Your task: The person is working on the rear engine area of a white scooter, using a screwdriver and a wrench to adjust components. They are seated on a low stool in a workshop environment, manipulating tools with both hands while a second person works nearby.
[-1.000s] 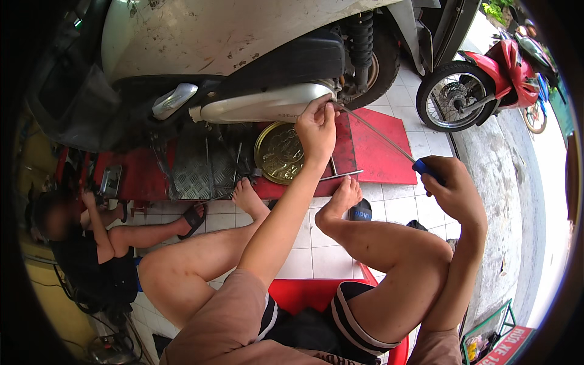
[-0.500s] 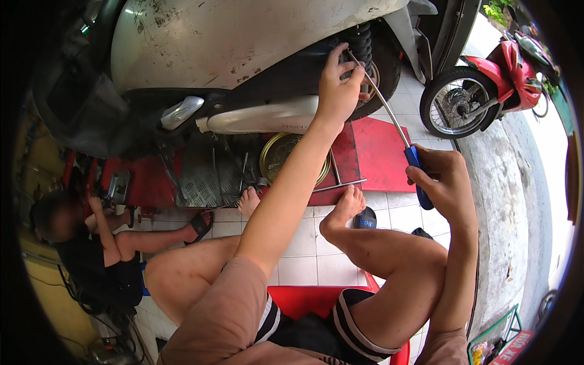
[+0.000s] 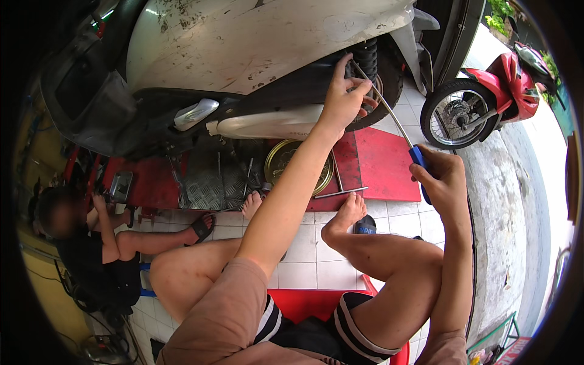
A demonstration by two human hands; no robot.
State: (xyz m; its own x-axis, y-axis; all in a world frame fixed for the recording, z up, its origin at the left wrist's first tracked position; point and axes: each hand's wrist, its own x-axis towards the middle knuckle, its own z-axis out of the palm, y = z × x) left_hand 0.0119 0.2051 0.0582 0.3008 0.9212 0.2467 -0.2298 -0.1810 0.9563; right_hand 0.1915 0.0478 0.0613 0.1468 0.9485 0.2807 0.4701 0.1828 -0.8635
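Note:
My right hand (image 3: 442, 176) grips the blue handle of a long screwdriver (image 3: 395, 117). Its steel shaft slants up and left toward the rear shock absorber (image 3: 367, 58) of a pale, scuffed scooter (image 3: 243, 45). Near the shaft's far end is my left hand (image 3: 345, 100), index finger stretched out toward the tip and the other fingers apart. The thumb side of that hand lies against or very near the shaft. Under the scooter's body, the screwdriver's tip meets a dark area where I cannot make out what it touches.
A red work platform (image 3: 386, 164) lies under the scooter. On it are a round golden tray (image 3: 272, 164), a T-handle wrench (image 3: 340, 191) and several tools. A person (image 3: 88, 243) sits at left. A red motorbike (image 3: 508, 82) stands at right. My red seat (image 3: 307, 302) is below me.
The view has shifted slightly, so the scooter and platform appear a little lower and further right. My hands keep nearly the same pose at the screwdriver.

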